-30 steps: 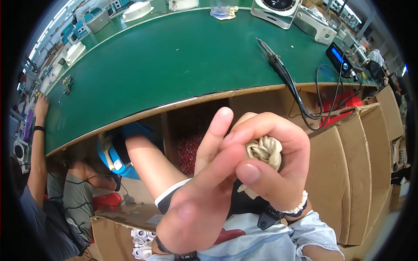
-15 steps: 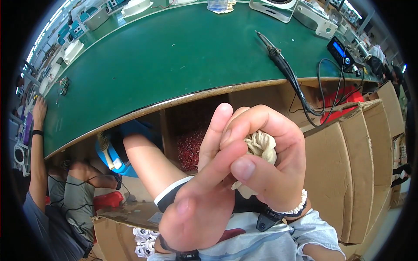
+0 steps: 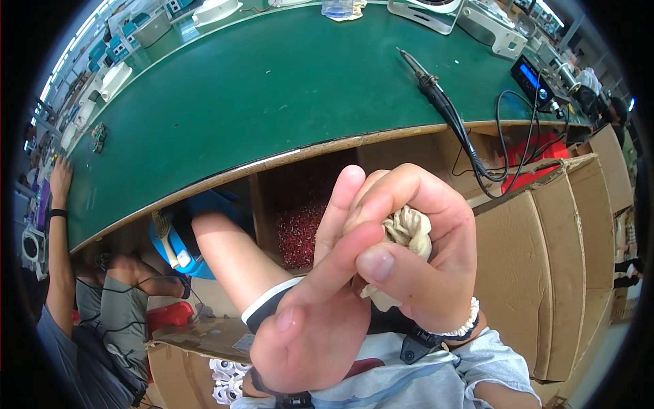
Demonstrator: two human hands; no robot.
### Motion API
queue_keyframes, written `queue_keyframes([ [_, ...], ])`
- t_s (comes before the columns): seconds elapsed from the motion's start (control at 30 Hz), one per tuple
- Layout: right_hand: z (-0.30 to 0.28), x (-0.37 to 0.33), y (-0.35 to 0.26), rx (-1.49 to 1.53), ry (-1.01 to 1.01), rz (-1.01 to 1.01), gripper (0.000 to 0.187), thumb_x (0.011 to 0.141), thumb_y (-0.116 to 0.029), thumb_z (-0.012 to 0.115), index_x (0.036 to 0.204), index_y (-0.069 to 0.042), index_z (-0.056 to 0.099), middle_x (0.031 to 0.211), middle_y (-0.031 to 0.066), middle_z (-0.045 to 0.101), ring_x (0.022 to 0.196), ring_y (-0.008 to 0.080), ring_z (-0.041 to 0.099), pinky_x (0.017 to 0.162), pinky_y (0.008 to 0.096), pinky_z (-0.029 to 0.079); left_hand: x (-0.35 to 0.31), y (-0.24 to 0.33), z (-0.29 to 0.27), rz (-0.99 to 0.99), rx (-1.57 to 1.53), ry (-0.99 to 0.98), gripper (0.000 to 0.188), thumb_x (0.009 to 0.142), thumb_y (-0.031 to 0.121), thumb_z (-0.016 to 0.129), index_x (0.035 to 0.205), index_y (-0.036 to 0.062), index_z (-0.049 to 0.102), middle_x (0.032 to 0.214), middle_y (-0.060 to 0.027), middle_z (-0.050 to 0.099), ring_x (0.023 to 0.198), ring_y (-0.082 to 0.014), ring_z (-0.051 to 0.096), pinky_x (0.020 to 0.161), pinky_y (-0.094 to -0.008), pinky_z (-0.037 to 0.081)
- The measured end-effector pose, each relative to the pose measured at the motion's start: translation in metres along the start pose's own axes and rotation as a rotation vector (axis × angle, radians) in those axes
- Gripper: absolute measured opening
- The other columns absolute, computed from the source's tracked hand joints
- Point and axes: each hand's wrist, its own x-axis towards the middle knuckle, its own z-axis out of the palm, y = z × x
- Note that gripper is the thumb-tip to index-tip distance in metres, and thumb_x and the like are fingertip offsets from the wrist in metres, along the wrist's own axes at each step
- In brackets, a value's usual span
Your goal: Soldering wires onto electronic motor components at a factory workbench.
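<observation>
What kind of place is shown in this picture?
Probably an electronics assembly workshop. A soldering iron lies on a long green workbench, cardboard boxes stand beside it, and another person's hand rests further along the bench.

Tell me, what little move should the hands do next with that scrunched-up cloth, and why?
Probably slide the left hand finger out of the beige cloth. The right hand has the cloth bunched around that finger, close to the camera, so it looks like wiping. That is only a guess.
</observation>
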Motion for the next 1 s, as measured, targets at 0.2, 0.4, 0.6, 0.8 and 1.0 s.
queue_keyframes([
  [0.2,0.0,0.0,-0.0025,0.007,0.003,-0.001,0.017,0.069,-0.009,0.06,0.079,0.0,0.049,0.069,0.0083,0.053,0.056,0.0099,0.05,0.048,0.0198,0.041,0.0,-0.0017,0.0019,0.003,-0.028,0.017,0.066,0.076,0.041,0.034,0.124,-0.0044,0.032,0.139,-0.0079,-0.01,0.127,-0.0231,0.009,0.099,-0.0364,0.011],
  [0.4,0.0002,-0.0004,-0.0013,0.026,0.011,-0.013,0.017,0.069,-0.007,0.06,0.079,-0.001,0.048,0.069,0.008,0.053,0.057,0.0097,0.05,0.049,0.02,0.041,0.0004,-0.0035,0.002,0.018,-0.07,-0.009,0.064,0.077,0.039,0.034,0.124,-0.0049,0.032,0.139,-0.0077,-0.01,0.128,-0.0237,0.006,0.1,-0.0374,0.007],
  [0.6,0.0013,-0.0012,-0.0034,0.095,0.039,0.013,0.015,0.068,-0.005,0.06,0.077,-0.002,0.048,0.069,0.0075,0.054,0.058,0.0097,0.05,0.051,0.0199,0.041,-0.0009,-0.001,-0.0039,-0.059,0.151,-0.07,0.06,0.08,0.043,0.03,0.131,0.0132,0.024,0.14,-0.0063,0.0,0.128,-0.0234,0.003,0.102,-0.0422,0.004],
  [0.8,0.0043,-0.0011,-0.0025,0.184,0.054,0.042,0.014,0.068,-0.001,0.059,0.076,-0.003,0.048,0.07,0.0073,0.055,0.06,0.0094,0.05,0.054,0.0203,0.041,-0.0014,-0.0015,-0.0051,-0.051,0.122,-0.067,0.061,0.08,0.043,0.031,0.132,0.0137,0.021,0.14,-0.0064,-0.001,0.128,-0.0234,0.003,0.102,-0.0419,0.004],
  [1.0,0.0034,-0.0022,-0.0026,0.18,0.053,0.05,0.014,0.068,-0.001,0.059,0.077,-0.003,0.048,0.07,0.0075,0.055,0.061,0.0094,0.051,0.054,0.0206,0.042,-0.0018,-0.0005,-0.006,-0.061,0.148,-0.059,0.06,0.08,0.043,0.031,0.132,0.0146,0.022,0.14,-0.0057,-0.003,0.129,-0.0227,0.002,0.102,-0.0418,0.004],
])
